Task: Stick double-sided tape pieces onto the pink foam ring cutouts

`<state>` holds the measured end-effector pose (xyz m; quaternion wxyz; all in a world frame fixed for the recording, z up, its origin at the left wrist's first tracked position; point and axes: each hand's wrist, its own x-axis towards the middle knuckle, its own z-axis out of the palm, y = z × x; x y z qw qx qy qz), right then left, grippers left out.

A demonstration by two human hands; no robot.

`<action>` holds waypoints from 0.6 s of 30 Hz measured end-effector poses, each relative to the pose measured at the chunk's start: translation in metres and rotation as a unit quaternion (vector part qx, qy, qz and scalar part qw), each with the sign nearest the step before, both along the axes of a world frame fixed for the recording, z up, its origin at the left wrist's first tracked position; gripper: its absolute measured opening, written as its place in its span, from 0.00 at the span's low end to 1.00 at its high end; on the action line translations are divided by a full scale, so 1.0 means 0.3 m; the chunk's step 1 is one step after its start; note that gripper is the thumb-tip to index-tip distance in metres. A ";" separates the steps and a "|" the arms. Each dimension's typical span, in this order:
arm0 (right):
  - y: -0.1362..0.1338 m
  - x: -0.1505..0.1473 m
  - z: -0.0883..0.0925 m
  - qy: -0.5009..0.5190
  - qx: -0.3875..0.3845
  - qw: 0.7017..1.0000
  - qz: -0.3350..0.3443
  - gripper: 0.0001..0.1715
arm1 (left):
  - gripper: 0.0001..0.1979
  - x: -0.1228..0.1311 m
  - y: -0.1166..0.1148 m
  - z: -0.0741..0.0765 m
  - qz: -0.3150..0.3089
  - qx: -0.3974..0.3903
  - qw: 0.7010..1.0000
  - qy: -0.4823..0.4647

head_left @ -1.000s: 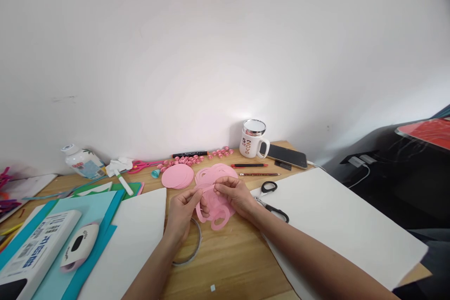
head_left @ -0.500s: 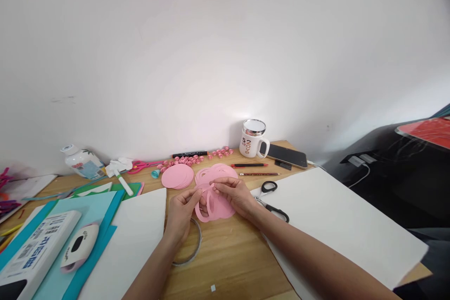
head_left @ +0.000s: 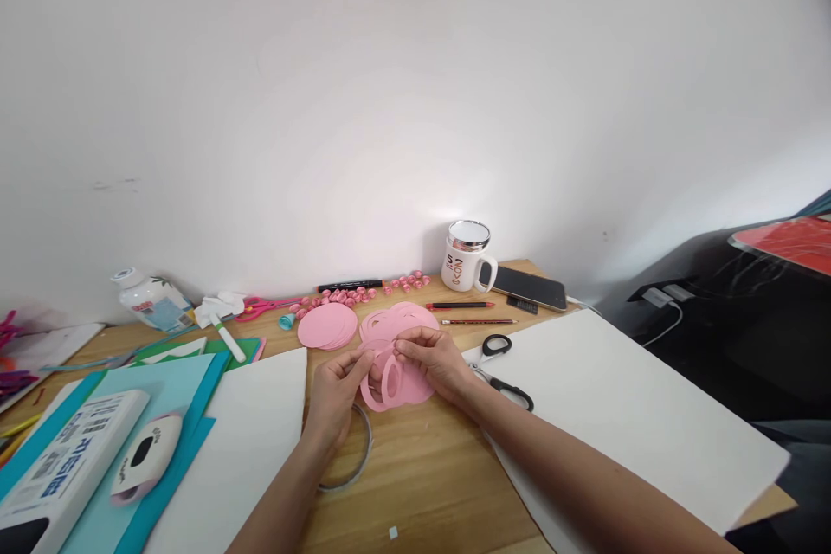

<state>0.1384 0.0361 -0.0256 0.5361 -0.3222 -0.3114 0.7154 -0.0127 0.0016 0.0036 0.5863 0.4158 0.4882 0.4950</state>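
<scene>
A pink paper cutout with a ring-shaped opening (head_left: 390, 381) is pinched between my two hands at the middle of the desk. My left hand (head_left: 336, 385) grips its left side, thumb against fingers. My right hand (head_left: 436, 359) pinches its upper right edge. More pink cut paper pieces (head_left: 412, 318) with curved openings lie just behind and under the hands. To their left sits a stack of pink paper circles (head_left: 326, 326). A roll of tape (head_left: 369, 441) lies partly behind my left wrist. Black-handled scissors (head_left: 511, 389) rest right of my right hand, their blades mostly hidden.
White sheets (head_left: 623, 398) cover the right side. On the left are teal paper (head_left: 188, 441), a white box (head_left: 91, 450) and a glue tape dispenser (head_left: 147, 459). Along the wall stand a mug (head_left: 462, 264), a phone (head_left: 529, 287), rolled pink paper pieces (head_left: 334, 296) and a bottle (head_left: 152, 299).
The fingers of my right hand have shifted slightly right and closed on the paper's edge. The pink ring part has turned a little. My left hand stays in place.
</scene>
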 end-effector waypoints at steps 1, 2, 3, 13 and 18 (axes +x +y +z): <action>0.000 -0.001 0.000 0.002 0.002 1.000 0.000 0.13 | 0.10 -0.001 0.000 -0.001 0.004 0.001 1.000 -0.002; 0.000 -0.001 0.001 0.004 0.005 1.000 0.000 0.13 | 0.09 -0.002 0.000 -0.002 0.011 0.005 1.000 -0.002; 0.000 -0.001 0.002 0.008 0.007 1.000 0.000 0.13 | 0.09 -0.002 0.000 -0.003 0.016 0.005 1.000 -0.005; 0.003 0.004 -0.010 0.026 0.008 1.000 0.015 0.13 | 0.10 -0.003 0.004 -0.005 0.016 0.004 1.000 -0.015; 0.003 0.002 -0.010 0.016 0.014 1.000 0.011 0.12 | 0.11 -0.005 0.004 -0.008 0.025 0.005 1.000 -0.007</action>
